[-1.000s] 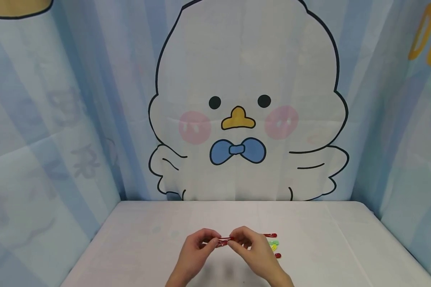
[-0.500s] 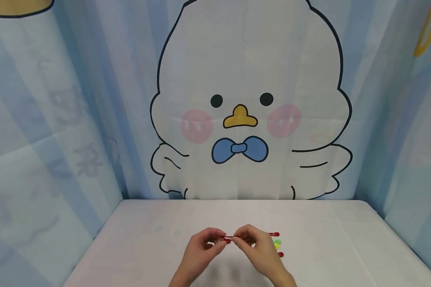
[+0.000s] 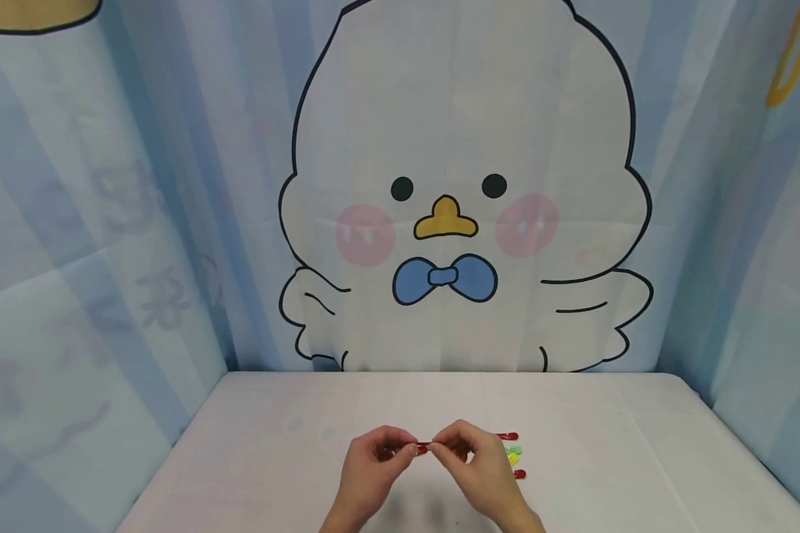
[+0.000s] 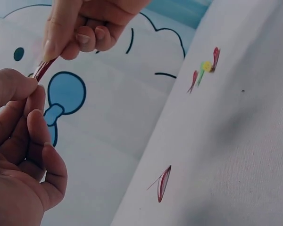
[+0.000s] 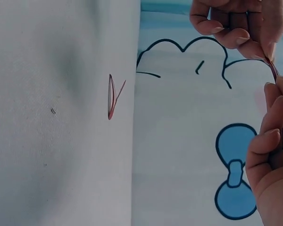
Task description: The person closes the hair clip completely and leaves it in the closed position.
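A red snap hair clip point(image 4: 41, 70) is pinched between both my hands, one at each end, raised above the table. My left hand point(image 3: 370, 468) grips it with thumb and index finger; my right hand point(image 3: 476, 470) pinches the other end. The fingertips cover much of the clip, so whether it is sprung apart cannot be told. Below, a second red snap clip point(image 4: 164, 184) lies on the white table with its prongs spread, also visible in the right wrist view.
Right of my hands on the table point(image 3: 640, 459) lie a far red clip point(image 3: 509, 436), a near red clip point(image 3: 520, 474), and green point(image 3: 515, 449) and yellow point(image 3: 512, 459) pieces between them. A patterned curtain point(image 3: 453, 326) hangs behind the table.
The head view has shifted slightly. Both hands keep their pinch on the red hair clip, with only small finger movements.
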A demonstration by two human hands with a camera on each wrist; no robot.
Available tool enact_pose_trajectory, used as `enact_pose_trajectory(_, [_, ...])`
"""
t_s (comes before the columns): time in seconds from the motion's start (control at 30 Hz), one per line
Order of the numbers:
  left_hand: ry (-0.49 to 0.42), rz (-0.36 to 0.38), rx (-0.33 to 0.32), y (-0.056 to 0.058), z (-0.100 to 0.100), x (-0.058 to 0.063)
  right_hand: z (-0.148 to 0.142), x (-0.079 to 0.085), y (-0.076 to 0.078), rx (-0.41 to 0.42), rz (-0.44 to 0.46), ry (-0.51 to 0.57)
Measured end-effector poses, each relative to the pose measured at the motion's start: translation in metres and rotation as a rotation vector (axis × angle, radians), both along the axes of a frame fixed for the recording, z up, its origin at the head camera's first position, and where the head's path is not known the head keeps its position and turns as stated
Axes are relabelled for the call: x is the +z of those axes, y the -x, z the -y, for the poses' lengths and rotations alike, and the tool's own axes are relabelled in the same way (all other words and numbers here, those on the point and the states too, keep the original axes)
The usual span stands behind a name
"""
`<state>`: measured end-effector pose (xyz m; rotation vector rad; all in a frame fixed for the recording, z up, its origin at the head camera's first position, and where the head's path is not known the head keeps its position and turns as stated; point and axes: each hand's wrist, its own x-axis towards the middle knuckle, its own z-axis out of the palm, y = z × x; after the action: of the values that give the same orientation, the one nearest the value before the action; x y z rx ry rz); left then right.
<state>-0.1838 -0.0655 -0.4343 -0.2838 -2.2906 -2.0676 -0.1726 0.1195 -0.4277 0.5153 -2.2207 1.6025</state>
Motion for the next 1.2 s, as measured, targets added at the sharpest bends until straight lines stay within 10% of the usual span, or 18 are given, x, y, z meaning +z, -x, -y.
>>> enact_pose_trajectory(0.5, [0.042,0.000,0.117,-0.005,-0.014,-0.001,0.000,-0.009,0.004,-0.048,-0.073,-0.018])
enact_pose_trajectory(0.93, [-0.044,0.042,0.104,-0.003,-0.014,-0.001,-0.002,-0.010,0.009,-0.051,-0.298,-0.180])
enact_pose_trajectory(1.2, [-0.021,0.052,0.070,-0.001,-0.012,-0.002,-0.006,-0.010,0.009,-0.030,-0.285,-0.205])
